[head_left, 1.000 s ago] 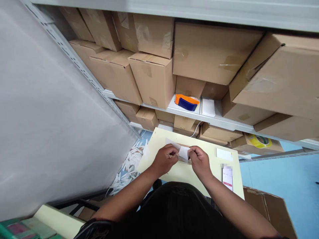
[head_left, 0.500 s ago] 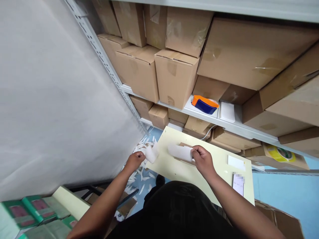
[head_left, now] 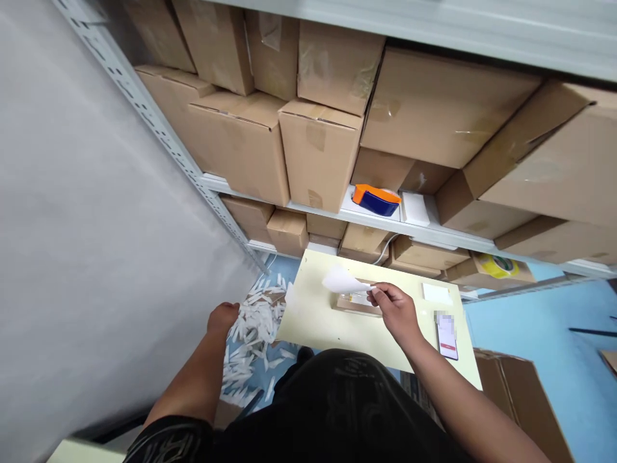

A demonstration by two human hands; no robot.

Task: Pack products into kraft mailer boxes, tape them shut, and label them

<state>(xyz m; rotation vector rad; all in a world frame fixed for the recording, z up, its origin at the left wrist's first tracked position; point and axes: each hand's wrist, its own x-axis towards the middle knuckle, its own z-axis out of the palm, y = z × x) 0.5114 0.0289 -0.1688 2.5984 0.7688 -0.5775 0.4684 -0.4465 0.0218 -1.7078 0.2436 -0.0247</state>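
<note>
My right hand pinches one end of a white paper strip, whose free end curls up to the left. Below the strip, an open cardboard box lies on the pale yellow table, with something white and yellow showing inside. Off the table's left side, my left hand hangs with its fingers curled and nothing visible in them. A blurred white scrap is by the table's left edge. Many white paper strips litter the blue floor beneath.
A phone and a white pad lie at the table's right. Behind it, shelves hold cardboard boxes, an orange and blue tape dispenser and a yellow tape roll. A grey wall bounds the left side.
My left hand has moved left and let go of the white scrap it held. The strip in my right hand now curls upward, uncovering more of the box. The view has shifted somewhat.
</note>
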